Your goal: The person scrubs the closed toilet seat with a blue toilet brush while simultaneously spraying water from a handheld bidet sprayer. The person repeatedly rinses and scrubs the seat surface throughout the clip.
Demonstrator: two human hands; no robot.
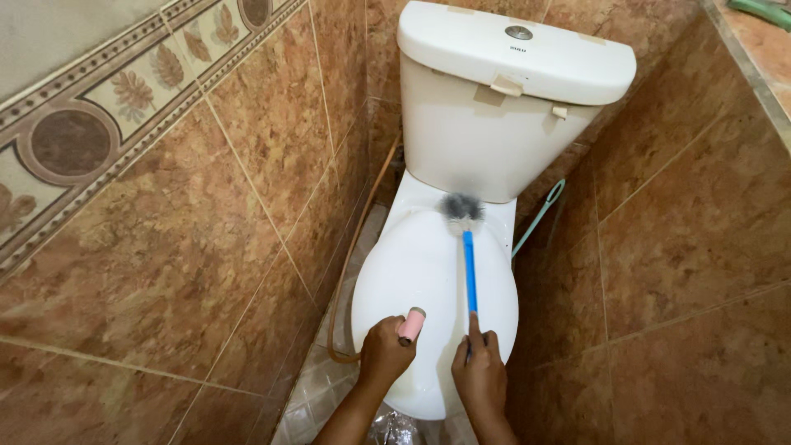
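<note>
Narrow toilet stall, brown marbled wall tiles (676, 247) on both sides, patterned leaf-and-circle border strip (99, 107) high on the left wall, pale floor tiles (317, 387) below. White toilet in the middle: cistern (486, 140) at the back wall with a round flush button (518, 32) on its lid, closed seat lid (416, 272) in front. Brown hose (350, 247) running down the left side of the bowl to the floor; teal hose (540, 214) hanging on the right, just beside the cistern base. Right hand (479, 375) wrapped around the lower end of a toilet brush, index finger stretched along the blue handle (470, 272), grip closed on it. Grey bristle head (461, 208) resting on the rear of the seat lid, right at the hinge area, just below the cistern front. Handle lying nearly straight along the lid, right of its centre line. Left hand (386, 350) over the front left part of the lid, grip closed around a small pink cylinder with a pale cap (411, 324), tilted up and to the right; kind of container not readable. Both hands close together, not touching. Something shiny and crinkled (394, 428) at the bottom edge between the forearms, too cut off to identify. Green object (762, 10) on a ledge at top right, mostly out of view.
</note>
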